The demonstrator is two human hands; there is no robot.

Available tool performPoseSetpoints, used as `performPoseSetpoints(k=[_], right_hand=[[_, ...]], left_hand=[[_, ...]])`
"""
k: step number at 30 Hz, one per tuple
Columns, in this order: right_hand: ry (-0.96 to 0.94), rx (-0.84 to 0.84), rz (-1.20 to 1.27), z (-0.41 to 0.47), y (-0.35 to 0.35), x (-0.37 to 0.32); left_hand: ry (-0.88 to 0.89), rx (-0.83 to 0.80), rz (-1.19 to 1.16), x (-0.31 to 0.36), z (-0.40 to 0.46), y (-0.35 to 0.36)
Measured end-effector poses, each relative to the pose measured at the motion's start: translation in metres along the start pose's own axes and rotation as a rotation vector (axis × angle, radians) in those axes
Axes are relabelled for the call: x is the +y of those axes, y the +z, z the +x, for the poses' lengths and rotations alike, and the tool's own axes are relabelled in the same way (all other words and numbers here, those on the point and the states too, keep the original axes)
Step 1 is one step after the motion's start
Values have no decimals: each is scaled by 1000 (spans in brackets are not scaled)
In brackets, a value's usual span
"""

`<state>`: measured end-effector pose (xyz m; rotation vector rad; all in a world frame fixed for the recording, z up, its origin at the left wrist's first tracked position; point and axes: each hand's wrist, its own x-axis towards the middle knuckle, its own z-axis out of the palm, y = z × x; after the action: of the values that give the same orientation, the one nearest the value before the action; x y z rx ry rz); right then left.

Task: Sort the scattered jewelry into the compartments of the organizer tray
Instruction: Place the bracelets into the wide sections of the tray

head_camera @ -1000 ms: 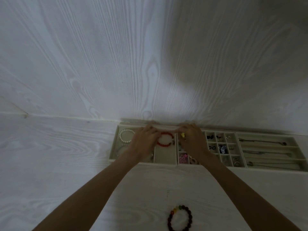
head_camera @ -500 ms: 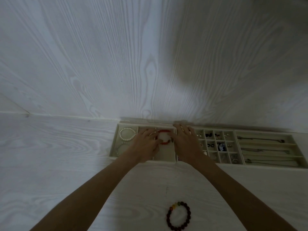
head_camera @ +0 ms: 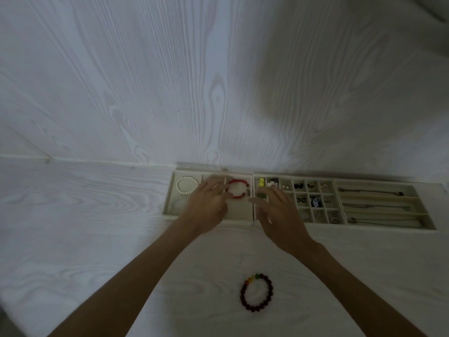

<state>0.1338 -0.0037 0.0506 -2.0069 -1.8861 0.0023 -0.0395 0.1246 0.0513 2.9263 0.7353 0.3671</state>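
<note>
Item: red beaded bracelet. It now lies flat as a full ring at the far end of its compartment in the long cream organizer tray, which sits along the far edge of the white wood-grain worktop. A second ago both hands were bunched over it; they have since parted, so this piece appears placed.

Hands: left hand, fingers loosely spread, tips at the bracelet's left side; whether they touch it cannot be told. Right hand, fingers spread and relaxed, over the small-cell section, holding nothing visible.

Count, bracelets: three clear. One white pearl bracelet in the tray's far left corner compartment; the red one, one compartment between them; one dark brown beaded bracelet with a few coloured beads loose on the worktop near its near edge, unsorted. A faint fourth item below the pearl one is too dim to name.

Count, chain necklaces: three, one per long slot at the tray's right end.

Small cells: assorted small pieces, blurred, uncounted.

Judged outstanding: the dark bracelet.
</note>
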Motion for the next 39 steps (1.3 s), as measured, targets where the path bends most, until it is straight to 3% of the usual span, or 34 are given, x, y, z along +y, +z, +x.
performPoseSetpoints(k=[5, 10, 14, 26, 35, 39], right_hand=[[-1, -38, 47, -78, -12, 4], [73, -115, 74, -137, -2, 4], [98, -149, 66, -155, 17, -5], [323, -41, 282, -154, 38, -37], [311, 120, 398, -82, 13, -33], [321, 194, 410, -35, 10, -27]], left_hand=[[-183, 49, -229, 45, -59, -6], [-447, -314, -353, 81, -104, 9], [-553, -415, -403, 102, -117, 24], [-544, -347, -380, 125, -119, 32], [-634, -4, -448, 97, -83, 8], [-644, 55, -425, 72, -49, 0]])
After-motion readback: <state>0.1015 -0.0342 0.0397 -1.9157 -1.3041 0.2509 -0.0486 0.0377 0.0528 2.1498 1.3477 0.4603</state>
